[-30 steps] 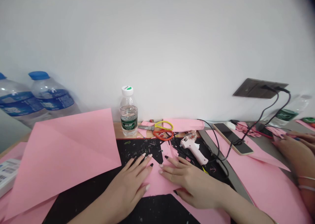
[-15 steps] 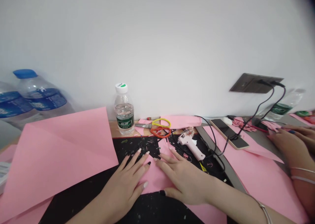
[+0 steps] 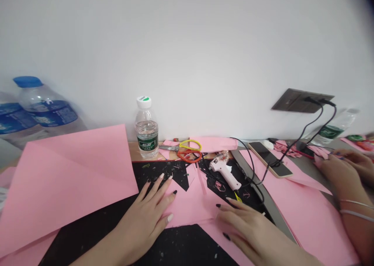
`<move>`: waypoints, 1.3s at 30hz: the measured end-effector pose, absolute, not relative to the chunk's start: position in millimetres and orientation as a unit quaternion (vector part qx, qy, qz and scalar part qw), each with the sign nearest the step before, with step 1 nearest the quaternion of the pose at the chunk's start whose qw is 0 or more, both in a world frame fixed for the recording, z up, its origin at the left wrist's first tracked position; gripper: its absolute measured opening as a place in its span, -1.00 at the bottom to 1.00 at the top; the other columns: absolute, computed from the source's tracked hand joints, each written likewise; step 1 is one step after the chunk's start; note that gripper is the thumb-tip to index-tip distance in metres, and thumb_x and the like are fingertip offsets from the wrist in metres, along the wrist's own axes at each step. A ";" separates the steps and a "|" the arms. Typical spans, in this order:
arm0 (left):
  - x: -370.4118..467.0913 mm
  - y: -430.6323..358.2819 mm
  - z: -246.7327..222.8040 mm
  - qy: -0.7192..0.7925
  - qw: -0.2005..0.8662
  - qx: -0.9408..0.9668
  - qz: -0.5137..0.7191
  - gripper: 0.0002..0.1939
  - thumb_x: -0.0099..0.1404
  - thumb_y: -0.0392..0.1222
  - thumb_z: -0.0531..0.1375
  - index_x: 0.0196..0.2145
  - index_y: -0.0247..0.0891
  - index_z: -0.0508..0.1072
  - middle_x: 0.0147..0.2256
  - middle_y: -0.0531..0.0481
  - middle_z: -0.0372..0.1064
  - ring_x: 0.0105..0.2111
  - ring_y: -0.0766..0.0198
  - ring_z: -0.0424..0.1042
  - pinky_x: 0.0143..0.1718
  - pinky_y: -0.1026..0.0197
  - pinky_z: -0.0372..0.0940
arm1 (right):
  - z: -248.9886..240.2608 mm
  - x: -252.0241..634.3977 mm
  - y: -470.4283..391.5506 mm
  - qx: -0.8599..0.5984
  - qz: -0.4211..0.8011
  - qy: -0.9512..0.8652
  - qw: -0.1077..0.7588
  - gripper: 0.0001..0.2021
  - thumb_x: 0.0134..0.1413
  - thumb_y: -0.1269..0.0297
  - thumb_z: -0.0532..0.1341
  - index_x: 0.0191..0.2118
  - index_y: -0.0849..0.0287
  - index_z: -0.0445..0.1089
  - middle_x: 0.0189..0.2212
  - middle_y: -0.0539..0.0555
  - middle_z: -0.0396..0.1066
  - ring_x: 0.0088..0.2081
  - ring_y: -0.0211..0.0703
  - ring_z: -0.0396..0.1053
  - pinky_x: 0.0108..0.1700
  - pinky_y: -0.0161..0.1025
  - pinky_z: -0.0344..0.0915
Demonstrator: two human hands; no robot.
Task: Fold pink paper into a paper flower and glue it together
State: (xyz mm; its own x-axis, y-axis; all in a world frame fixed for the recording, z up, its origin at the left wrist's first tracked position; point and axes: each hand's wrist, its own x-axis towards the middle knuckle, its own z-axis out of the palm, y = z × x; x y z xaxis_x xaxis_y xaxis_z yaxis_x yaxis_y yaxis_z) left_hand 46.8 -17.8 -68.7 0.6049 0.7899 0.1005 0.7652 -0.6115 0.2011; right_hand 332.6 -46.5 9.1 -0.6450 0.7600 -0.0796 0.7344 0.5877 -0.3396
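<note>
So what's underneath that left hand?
The left hand lies partly on pink paper; the black mat shows along its little-finger side. What's directly beneath the palm is covered, so how far the paper reaches under it cannot be seen.

Bare hands (image 3: 146,215), fingernails (image 3: 170,218) painted white and black, bare forearms (image 3: 109,240)

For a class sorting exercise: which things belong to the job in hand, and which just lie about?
Likely the job's:
pink paper sheet under the left hand
yellow- and red-handled metal scissors
pale pink plastic glue gun

Probably lying about:
upright, clear, green-labelled plastic bottle
rectangular, black-screened phone
</note>
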 end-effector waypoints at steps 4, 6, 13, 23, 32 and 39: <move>47.2 -18.2 -64.3 0.436 0.078 0.894 0.072 -0.58 0.39 -0.06 -0.14 0.17 -0.02 0.12 0.28 0.05 -0.24 0.24 -0.03 -0.17 0.14 -0.17 -0.13 | -10.5 335.4 -30.0 -0.437 0.171 -0.879 0.086 -0.76 0.20 0.44 -0.02 -0.10 0.14 0.30 -0.28 0.13 0.41 -0.24 -0.09 0.35 -0.23 -0.18 0.30; 47.0 -18.4 -63.1 0.436 0.077 0.894 0.070 -0.58 0.39 -0.06 -0.15 0.17 -0.02 0.11 0.28 0.06 -0.25 0.24 -0.02 -0.17 0.14 -0.16 -0.12 | -17.6 331.9 -21.6 -0.404 0.172 -0.895 0.084 -0.77 0.20 0.45 -0.01 -0.10 0.14 0.31 -0.28 0.12 0.40 -0.24 -0.10 0.31 -0.22 -0.19 0.27; 45.1 -18.7 -67.0 0.431 0.048 0.899 0.060 -0.57 0.39 -0.07 -0.14 0.19 -0.01 0.07 0.29 0.06 -0.26 0.24 0.00 -0.17 0.15 -0.15 -0.10 | -18.8 326.0 -8.8 -0.339 0.193 -0.918 0.071 -0.69 0.19 0.53 -0.03 -0.04 0.14 0.31 -0.25 0.12 0.40 -0.23 -0.12 0.28 -0.19 -0.19 0.22; 43.7 -18.4 -65.6 0.429 0.062 0.899 0.056 -0.54 0.38 -0.05 -0.12 0.21 -0.04 0.01 0.29 0.06 -0.27 0.25 -0.01 -0.19 0.15 -0.18 -0.08 | -16.7 316.6 -7.8 -0.461 0.435 -0.760 0.143 -0.68 -0.02 0.63 0.03 -0.25 0.13 0.39 -0.28 -0.03 0.43 -0.30 -0.26 0.34 -0.28 -0.36 0.23; 42.8 -19.1 -64.8 0.416 0.050 0.906 0.061 -0.51 0.36 -0.03 -0.08 0.23 -0.01 -0.05 0.29 0.03 -0.27 0.24 -0.05 -0.20 0.12 -0.19 -0.04 | -13.5 315.2 -2.2 -0.447 0.500 -0.726 0.148 -0.61 0.01 0.62 0.00 -0.19 0.10 0.44 -0.24 0.00 0.43 -0.27 -0.24 0.33 -0.28 -0.34 0.22; 44.0 -18.7 -62.4 0.421 0.065 0.903 0.058 -0.55 0.37 -0.07 -0.08 0.20 0.03 0.03 0.29 0.04 -0.27 0.24 -0.07 -0.17 0.12 -0.22 -0.05 | -2.6 310.6 9.0 -0.365 0.384 -0.840 0.115 -0.60 -0.10 0.68 0.12 -0.18 0.14 0.47 -0.30 0.02 0.38 -0.30 -0.27 0.30 -0.24 -0.35 0.19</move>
